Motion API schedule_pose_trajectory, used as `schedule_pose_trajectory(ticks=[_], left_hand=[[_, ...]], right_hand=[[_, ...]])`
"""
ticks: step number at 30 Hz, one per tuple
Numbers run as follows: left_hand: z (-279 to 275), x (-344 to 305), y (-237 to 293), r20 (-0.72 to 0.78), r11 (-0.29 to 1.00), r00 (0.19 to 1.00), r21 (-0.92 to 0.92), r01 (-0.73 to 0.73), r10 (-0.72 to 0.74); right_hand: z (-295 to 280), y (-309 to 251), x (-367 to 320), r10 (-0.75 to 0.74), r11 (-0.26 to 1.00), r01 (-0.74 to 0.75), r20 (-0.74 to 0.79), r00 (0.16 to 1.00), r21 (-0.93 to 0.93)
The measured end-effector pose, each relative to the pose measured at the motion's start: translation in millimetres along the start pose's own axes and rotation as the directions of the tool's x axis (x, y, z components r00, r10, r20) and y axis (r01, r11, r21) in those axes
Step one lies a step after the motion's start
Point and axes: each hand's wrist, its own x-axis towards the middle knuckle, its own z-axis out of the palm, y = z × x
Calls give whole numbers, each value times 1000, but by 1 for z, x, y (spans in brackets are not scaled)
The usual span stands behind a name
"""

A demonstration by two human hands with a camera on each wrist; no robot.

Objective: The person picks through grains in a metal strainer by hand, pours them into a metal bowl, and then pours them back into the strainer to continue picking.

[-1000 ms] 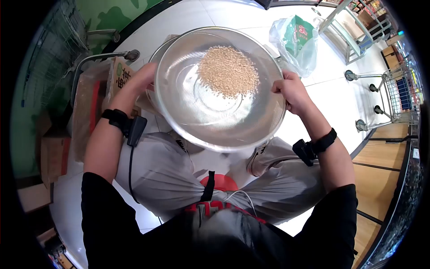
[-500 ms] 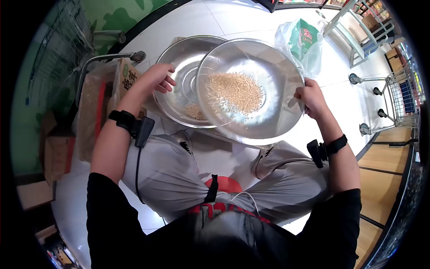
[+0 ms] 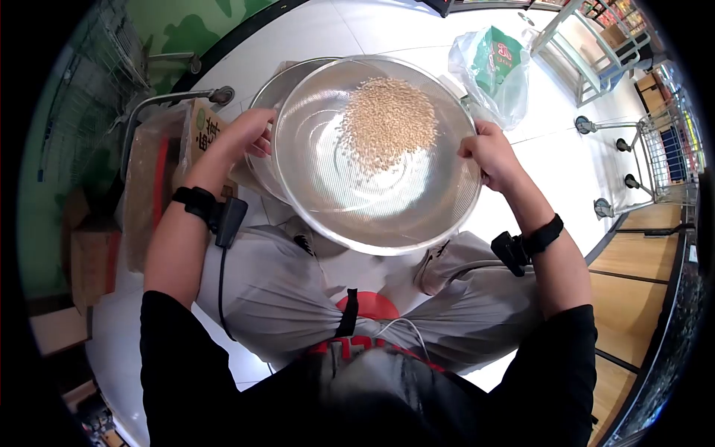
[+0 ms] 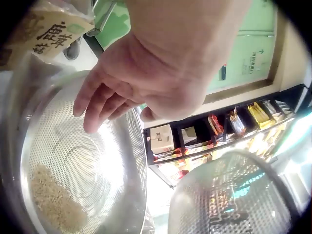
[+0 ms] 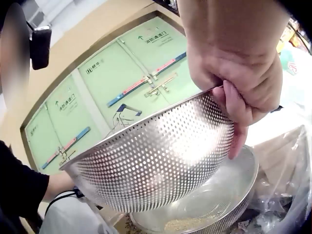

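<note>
My right hand [image 3: 488, 155] grips the rim of a raised perforated metal sieve [image 3: 365, 212], thumb and fingers curled over its right edge. A patch of pale grains [image 3: 391, 123] lies in the far half of this sieve. Below it, partly covered, a second metal sieve [image 4: 80, 156] holds a smaller heap of grains [image 4: 56, 202] at one side. My left hand [image 3: 253, 132] has loosely bent fingers and holds nothing. In the head view it is beside the raised sieve's left rim; the left wrist view shows it over the lower sieve, apart from the raised one.
At left stand a printed cardboard box [image 3: 201, 134] and a wire cart [image 3: 93, 82]. A plastic bag with green print [image 3: 491, 71] sits on the floor at far right. Another wheeled cart [image 3: 663, 160] is beyond it. My knees flank the space below the sieves.
The raised sieve went right, uncovering the lower one, then came back left over it. The left hand left its rim and is now beside it again. Grains have shifted toward the far side.
</note>
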Motion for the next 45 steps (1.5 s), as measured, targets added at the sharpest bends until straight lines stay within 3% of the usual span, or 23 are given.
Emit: schedule_pose_trajectory(ticks=[6, 8, 10, 11, 12, 14, 18, 20, 22, 24, 26, 28, 29, 30, 32, 33, 38, 40, 41, 45], left_hand=[[8, -33, 10, -82, 994, 997, -103, -18, 10], [6, -22, 2, -85, 995, 996, -100, -27, 18], [6, -15, 2, 48, 988, 987, -34, -150, 151], [10, -12, -2, -19, 988, 988, 6, -155, 156], [10, -17, 4, -21, 988, 988, 8, -154, 154], [9, -24, 11, -52, 999, 999, -32, -1, -1], [7, -12, 4, -59, 999, 998, 7, -31, 31], [0, 19, -14, 11, 992, 999, 111, -53, 53], [8, -11, 2, -15, 998, 999, 56, -30, 31], [9, -27, 10, -38, 1000, 999, -19, -10, 9], [10, -29, 10, -66, 1000, 998, -18, -13, 12], [7, -18, 3, -18, 998, 998, 16, -66, 66], [6, -11, -1, 30, 992, 993, 54, -113, 111], [6, -3, -4, 33, 992, 994, 66, -109, 107], [1, 7, -10, 23, 997, 997, 25, -68, 67], [9, -22, 10, -37, 1000, 999, -13, 16, -16], [8, -26, 2, -66, 999, 998, -45, 12, -15], [8, -16, -11, 36, 935, 973, -286, -209, 229], [5, -10, -8, -12, 990, 994, -85, -110, 109], [5, -33, 8, -46, 995, 999, -96, -7, 3]], right_hand=[[-31, 11, 9, -16, 999, 20, -81, 997, 47], [-2, -5, 1, 0, 1000, -1, -25, 1000, -23], [10, 3, 3, -40, 997, 46, 100, 994, -62], [7, 11, 5, -69, 996, 71, 51, 996, -44], [2, 17, 6, -99, 995, 99, 6, 995, -33], [-19, 19, 11, -79, 994, 83, -58, 995, 67], [-2, -16, -7, 20, 982, -20, 2, 1000, -190], [0, 7, 5, -25, 989, 36, 76, 997, -147], [-14, 19, 7, -107, 988, 112, 52, 993, -104], [-29, 5, 0, 2, 993, -4, -17, 1000, -120], [-29, 14, 16, -19, 989, 12, -50, 999, -145], [4, -3, 3, -8, 999, 7, -35, 999, -34], [10, -5, 5, 1, 1000, 0, 76, 997, -14], [10, 2, 6, 4, 1000, -4, 75, 997, -2], [1, 16, 16, -30, 997, 24, 80, 996, 77], [-9, 17, 16, -27, 995, 21, 67, 997, 98], [14, -10, 10, 17, 1000, -16, 2, 1000, -16], [25, -12, 7, -28, 991, 50, 172, 985, -122], [22, -1, 9, -40, 994, 53, 140, 989, -92], [-9, 3, 21, -34, 999, 34, -16, 999, 21]])
